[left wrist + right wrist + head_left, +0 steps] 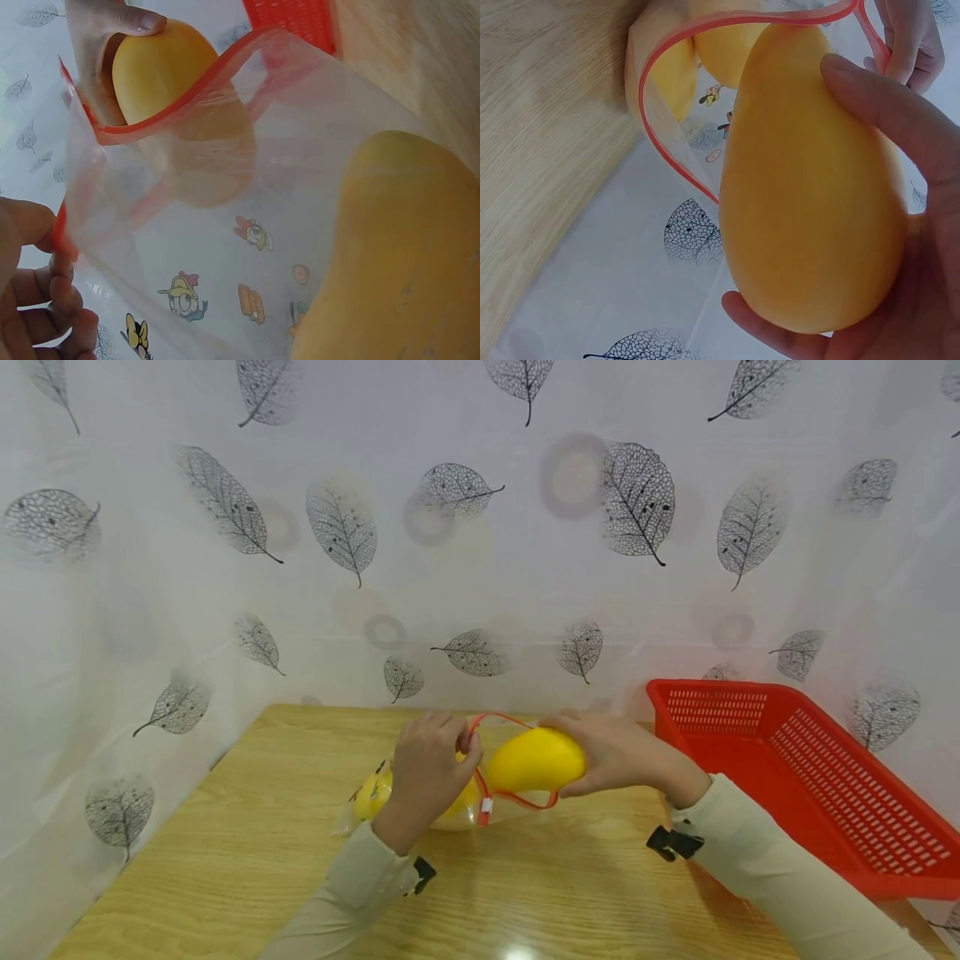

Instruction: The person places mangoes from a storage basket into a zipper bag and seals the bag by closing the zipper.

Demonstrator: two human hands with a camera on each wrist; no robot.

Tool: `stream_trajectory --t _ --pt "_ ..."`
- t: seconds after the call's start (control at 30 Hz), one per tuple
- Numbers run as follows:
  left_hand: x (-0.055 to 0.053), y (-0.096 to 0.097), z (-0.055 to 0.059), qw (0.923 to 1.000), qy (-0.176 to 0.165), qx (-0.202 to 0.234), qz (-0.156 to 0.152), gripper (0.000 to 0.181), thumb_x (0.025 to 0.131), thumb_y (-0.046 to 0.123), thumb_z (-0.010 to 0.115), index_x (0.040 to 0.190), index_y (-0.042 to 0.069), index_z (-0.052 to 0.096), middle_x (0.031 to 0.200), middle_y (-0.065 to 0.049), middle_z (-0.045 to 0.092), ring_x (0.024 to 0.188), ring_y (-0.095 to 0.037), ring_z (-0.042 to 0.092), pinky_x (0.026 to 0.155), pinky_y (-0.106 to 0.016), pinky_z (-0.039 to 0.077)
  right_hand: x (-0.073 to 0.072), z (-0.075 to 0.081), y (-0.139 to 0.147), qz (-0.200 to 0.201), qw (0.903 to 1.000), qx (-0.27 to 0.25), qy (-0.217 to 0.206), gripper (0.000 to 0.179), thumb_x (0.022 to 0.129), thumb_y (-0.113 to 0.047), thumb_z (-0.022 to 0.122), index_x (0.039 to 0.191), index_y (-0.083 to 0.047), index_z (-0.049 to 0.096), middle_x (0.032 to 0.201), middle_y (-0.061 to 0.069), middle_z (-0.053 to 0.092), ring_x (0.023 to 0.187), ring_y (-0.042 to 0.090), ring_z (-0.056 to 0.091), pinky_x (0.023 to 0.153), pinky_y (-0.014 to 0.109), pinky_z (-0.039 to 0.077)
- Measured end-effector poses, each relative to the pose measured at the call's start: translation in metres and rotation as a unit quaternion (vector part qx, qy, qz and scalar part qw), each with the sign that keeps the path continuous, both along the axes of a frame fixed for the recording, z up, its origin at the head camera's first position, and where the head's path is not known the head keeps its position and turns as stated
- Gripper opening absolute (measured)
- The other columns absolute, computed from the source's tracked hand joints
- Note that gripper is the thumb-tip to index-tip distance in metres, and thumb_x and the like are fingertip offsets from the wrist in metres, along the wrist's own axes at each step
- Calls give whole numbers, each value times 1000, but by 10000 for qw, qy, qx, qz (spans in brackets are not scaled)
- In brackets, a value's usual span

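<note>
My right hand [630, 756] grips a smooth yellow mango [536, 762] by its fat end, thumb along one side. The mango's narrower end is inside the mouth of a clear zip bag [217, 255] with a red rim [169, 116] and small cartoon prints. At the bag's mouth, my left hand [431, 768] pinches the red edge between thumb and fingers. The mouth gapes wide around the mango. More yellow mangoes [727, 52] lie inside the bag, partly hidden behind my left hand in the head view.
A red plastic basket [720, 760] with perforated sides stands at the right of the wood-grain table [187, 868]. Behind the table hangs a white curtain [480, 593] with dark leaf prints. Black straps [675, 843] are at both sleeves.
</note>
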State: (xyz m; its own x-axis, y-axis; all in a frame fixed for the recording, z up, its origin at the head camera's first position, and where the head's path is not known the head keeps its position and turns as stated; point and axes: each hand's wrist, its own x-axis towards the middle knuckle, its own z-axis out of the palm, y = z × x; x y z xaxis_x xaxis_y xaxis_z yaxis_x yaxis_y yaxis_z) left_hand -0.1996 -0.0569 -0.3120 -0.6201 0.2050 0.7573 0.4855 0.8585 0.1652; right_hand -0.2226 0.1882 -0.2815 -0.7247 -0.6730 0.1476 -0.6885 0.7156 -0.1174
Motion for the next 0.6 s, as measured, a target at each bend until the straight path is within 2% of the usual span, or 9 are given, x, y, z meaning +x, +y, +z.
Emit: stream_trajectory --t 0.27,0.6 --pt "0 1 0 10000 37 32 -27 30 77 14 67 57 13 46 56 3 44 57 -14 40 58 -26 34 -1 -4 -2 207 9992 -260 -233 78 65 -33 80 132 -10 45 122 4 56 87 14 55 72 31 50" --pt "0 2 0 10000 -20 57 -30 31 79 14 66 57 13 44 56 3 43 57 -14 39 58 -25 32 -2 -10 -4 508 9974 -462 -223 78 65 -22 77 132 -7 39 119 6 52 85 13 53 73 28 50"
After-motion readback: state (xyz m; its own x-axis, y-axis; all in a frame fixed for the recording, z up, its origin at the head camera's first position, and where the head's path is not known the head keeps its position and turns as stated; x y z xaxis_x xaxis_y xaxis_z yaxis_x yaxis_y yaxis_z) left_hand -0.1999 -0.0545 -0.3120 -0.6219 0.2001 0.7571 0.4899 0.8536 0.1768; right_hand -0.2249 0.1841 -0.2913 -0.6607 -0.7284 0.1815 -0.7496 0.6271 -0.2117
